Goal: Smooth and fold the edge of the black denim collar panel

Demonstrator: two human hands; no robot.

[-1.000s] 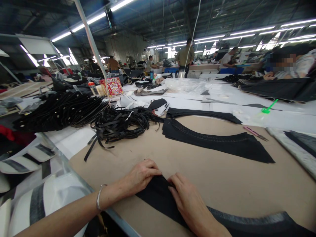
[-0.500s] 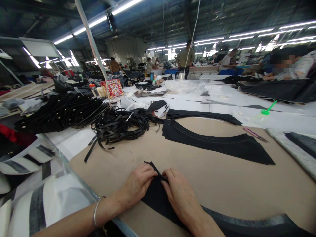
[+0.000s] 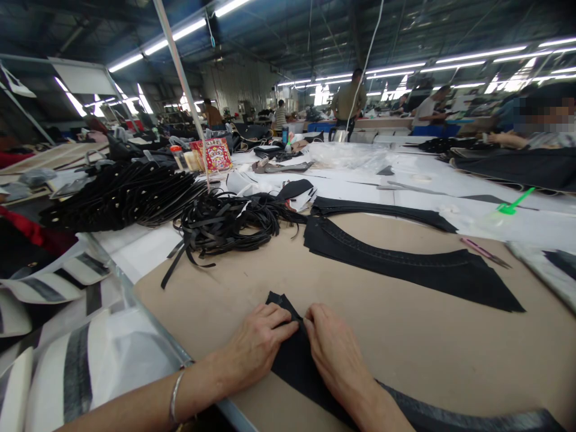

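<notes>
A long curved black fabric piece (image 3: pixel 299 366) lies on the tan board, its narrow end pointing away from me. My left hand (image 3: pixel 260 339) pinches the edge of this piece near that end, fingertips pressed on it. Close beside it, my right hand (image 3: pixel 333 342) grips the same edge, fingers curled and fingertips partly hidden. A shiny dark band runs along the curved edge at lower right. Farther back on the board are more curved black pieces (image 3: pixel 405 267), with a line of marks along the upper curve.
Black straps (image 3: pixel 225 225) lie tangled at the board's back left, beside stacked black pieces (image 3: pixel 121 198). Pink-handled snips (image 3: pixel 483 251) rest at the right, near a green-handled tool (image 3: pixel 513 204). A metal table edge (image 3: pixel 148 327) runs at left. People work in the background.
Both hands have shifted slightly along the edge of the black piece, away from its narrow tip. The whole view has turned a little to the left.
</notes>
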